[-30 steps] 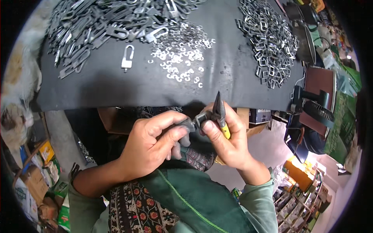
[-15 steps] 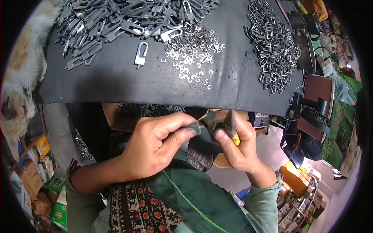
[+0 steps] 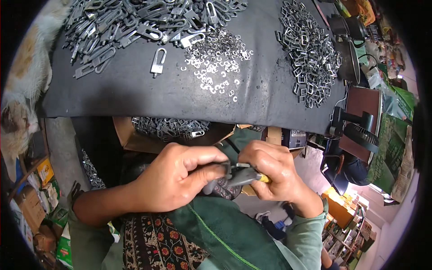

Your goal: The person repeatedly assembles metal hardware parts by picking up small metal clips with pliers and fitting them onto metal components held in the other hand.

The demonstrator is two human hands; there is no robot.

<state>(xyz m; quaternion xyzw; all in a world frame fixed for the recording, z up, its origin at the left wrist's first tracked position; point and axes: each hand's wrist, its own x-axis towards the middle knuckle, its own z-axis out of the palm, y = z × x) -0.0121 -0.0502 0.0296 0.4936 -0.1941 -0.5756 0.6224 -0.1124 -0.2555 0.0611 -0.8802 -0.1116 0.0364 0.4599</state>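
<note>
My left hand (image 3: 177, 182) is closed, its thumb and forefinger pinching a small dark metal piece (image 3: 228, 169) that is mostly hidden by the fingers. Closed around yellow-handled pliers (image 3: 243, 177) is my right hand (image 3: 275, 168); the grey jaws point left and reach the piece at my left fingertips. A short bright metal part shows just above the jaws, too small to name. Both hands are below the front edge of the black-covered table (image 3: 135, 96). On it lie a single looped metal fitting (image 3: 157, 63) and a scatter of C-shaped clips (image 3: 211, 74).
Looped fittings form a large heap (image 3: 144, 22) at the far left, and rectangular metal rings (image 3: 310, 56) a pile at the right. An open cardboard box (image 3: 130, 140) of metal parts sits under the table edge. A cat (image 3: 20, 85) lies at the left, a black fan (image 3: 360, 135) stands right.
The pliers have swung from pointing upward to lying sideways, with their jaws now at the left fingertips. My right hand has turned over and the hands have come closer together.
</note>
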